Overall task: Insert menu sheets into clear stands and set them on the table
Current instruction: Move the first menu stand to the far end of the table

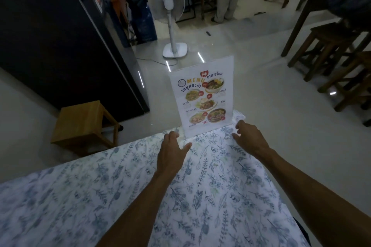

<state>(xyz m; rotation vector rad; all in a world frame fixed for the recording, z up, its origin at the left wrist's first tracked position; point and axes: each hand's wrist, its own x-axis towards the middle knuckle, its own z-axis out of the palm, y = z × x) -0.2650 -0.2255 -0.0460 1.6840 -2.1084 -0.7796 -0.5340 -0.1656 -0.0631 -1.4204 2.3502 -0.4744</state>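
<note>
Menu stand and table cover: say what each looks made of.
Menu stand: seemingly clear glossy plastic, since its see-through edges show the floor beyond the printed paper sheet inside. Table cover: likely matte woven cloth, printed with blue leaves, lying softly rumpled.

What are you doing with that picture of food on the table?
A person is setting out a menu. The menu sheet is already inside its clear stand, which stands upright near the far edge of the table, on the flowery tablecloth. The left hand and the right hand are open, one at each side of the stand's base. Neither is gripping it, though I cannot tell whether the fingertips touch it.
</note>
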